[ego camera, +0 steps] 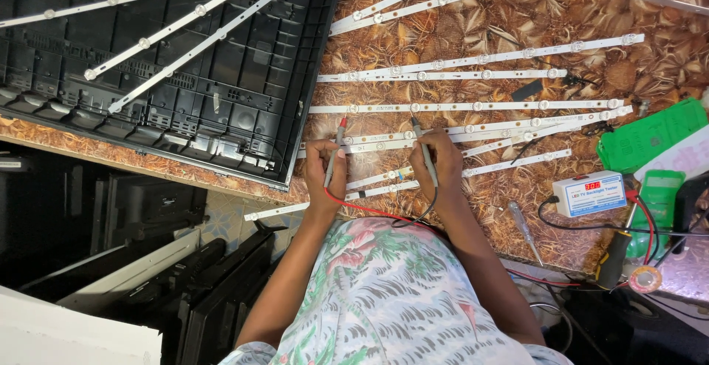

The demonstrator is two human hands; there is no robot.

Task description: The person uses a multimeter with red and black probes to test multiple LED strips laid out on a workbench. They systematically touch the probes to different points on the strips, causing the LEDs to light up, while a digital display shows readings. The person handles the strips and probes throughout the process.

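Item: my left hand (325,173) closed on the red probe (336,151), my right hand (436,162) closed on the black probe (422,151) — tips on one white LED backlight strip (473,126) on the tabletop — a slip could bridge neighbouring pads.

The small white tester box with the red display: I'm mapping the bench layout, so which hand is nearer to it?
Right. The right hand, holding a black probe, is left of the tester box; the left hand, with a red probe, lies farther left.

two test probes (336,151), one white tester box (589,194), one black panel shell (185,62), three LED strips (199,11) lying on it, one screwdriver (524,231)
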